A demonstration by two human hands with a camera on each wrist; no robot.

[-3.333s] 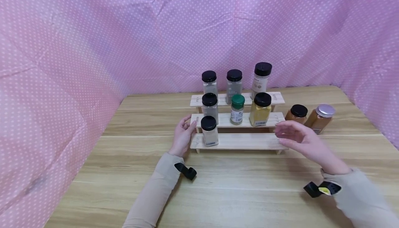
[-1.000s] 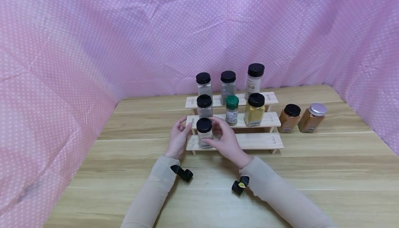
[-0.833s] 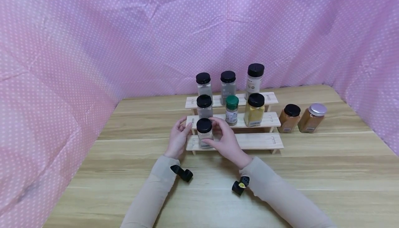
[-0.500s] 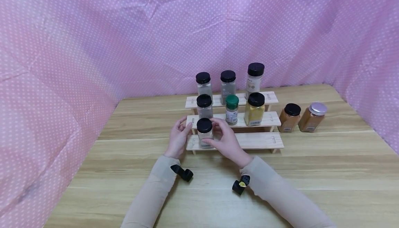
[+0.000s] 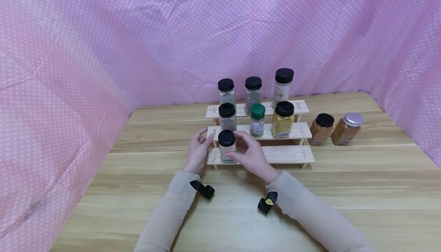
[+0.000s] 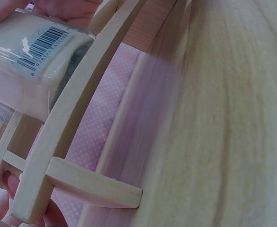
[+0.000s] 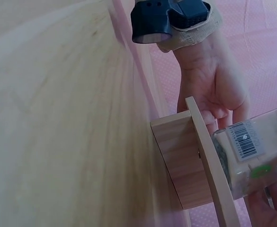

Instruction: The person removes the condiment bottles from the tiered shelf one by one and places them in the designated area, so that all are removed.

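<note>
A three-step wooden rack [image 5: 289, 154] stands on the table. My left hand [image 5: 198, 153] grips its left end, with fingers [image 6: 54, 216] about the step ends in the left wrist view. At the left of the lowest step stands a clear spice jar [image 5: 225, 152] with a black lid and pale contents. My right hand [image 5: 253, 158] holds this jar between thumb and fingers from the right. Its barcode faces the front, and its base rests on the step in the right wrist view. The right fingers behind the jar are partly hidden.
The middle step bears a grey-looking jar [image 5: 227, 120], a green-capped bottle [image 5: 257, 125] and a yellow jar [image 5: 282, 125]. Three black-lidded jars stand on the top step. Two orange-brown jars, black-lidded [image 5: 320, 132] and silver-lidded [image 5: 345, 131], stand right of the rack. Pink dotted cloth [image 5: 193, 45] hangs behind.
My right hand has come left from beside the rack's right end and taken hold of the front jar. My left hand has stayed at the rack's left end. Little differs over the last second.
</note>
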